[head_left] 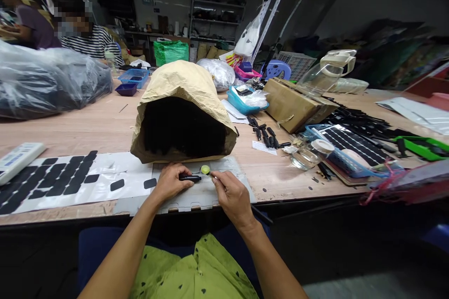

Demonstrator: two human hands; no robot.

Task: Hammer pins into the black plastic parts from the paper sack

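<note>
My left hand (172, 181) is closed around a small black cylindrical piece (190, 178), whose end points right. Just to its right, my right hand (231, 194) pinches the thin handle of a small tool with a round yellow-green head (205, 169). Both hands are above a grey mat (210, 198) at the table's front edge. Behind them a brown paper bag (182, 77) lies with its wide mouth toward me; its inside looks black. A white sheet (105, 163) with rows of black rounded pieces lies left of the mat.
A white device (21, 161) sits at the left edge, below a big plastic bag (52, 81). To the right are black parts (264, 135), a cardboard box (293, 103), a glass jar (305, 156) and a blue basket (351, 161). Two people sit at the back left.
</note>
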